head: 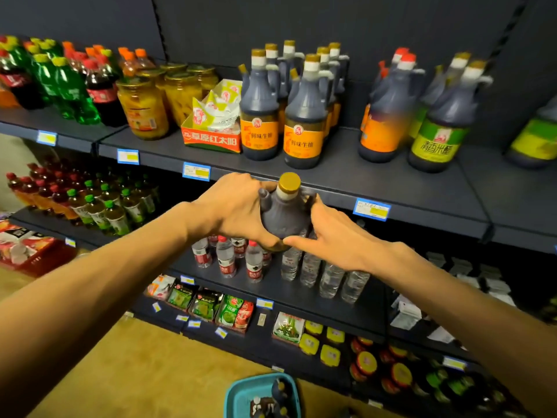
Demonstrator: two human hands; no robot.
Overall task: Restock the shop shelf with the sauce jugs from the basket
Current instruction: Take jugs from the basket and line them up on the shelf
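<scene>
Both hands on it: the dark plastic sauce jug with the gold cap [283, 211] hangs upright between the left hand [238, 206] and right hand [334, 236], fingers wrapped round its body, just before the dark shelf [376, 179]. Orange-labelled sauce jugs [283, 116] stand ahead; the teal basket [238, 396] sits below.

Two bare forearms are seen, with no sleeve shown up to the frame edges. The left hand [238, 208] and the right hand [334, 236] are left uncovered; short fingernails are shown.
</scene>
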